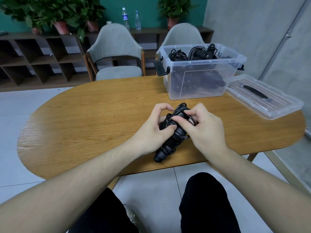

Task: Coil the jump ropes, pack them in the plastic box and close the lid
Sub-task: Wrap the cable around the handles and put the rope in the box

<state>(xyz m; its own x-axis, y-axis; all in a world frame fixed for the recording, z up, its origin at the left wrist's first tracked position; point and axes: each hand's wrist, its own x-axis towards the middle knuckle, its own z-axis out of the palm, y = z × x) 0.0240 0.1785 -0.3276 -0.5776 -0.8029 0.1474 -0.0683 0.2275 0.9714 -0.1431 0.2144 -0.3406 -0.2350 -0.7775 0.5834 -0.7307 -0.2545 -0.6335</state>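
A black jump rope (173, 137) lies in both my hands just above the wooden table (94, 115), its cord wound around the two handles. My left hand (151, 132) grips the bundle from the left. On the right, my right hand (203, 128) pinches the cord near the top end of the handles. The clear plastic box (198, 84) stands open at the back right and holds several coiled black ropes (193, 55). Its clear lid (264, 96) with a black handle lies flat on the table to the right of the box.
Two grey chairs (116, 52) stand behind the table. A dark shelf unit (38, 56) with potted plants (60, 17) and two water bottles (131, 18) runs along the back wall. A grey wall (269, 39) rises close on the right. My knees are under the table's near edge.
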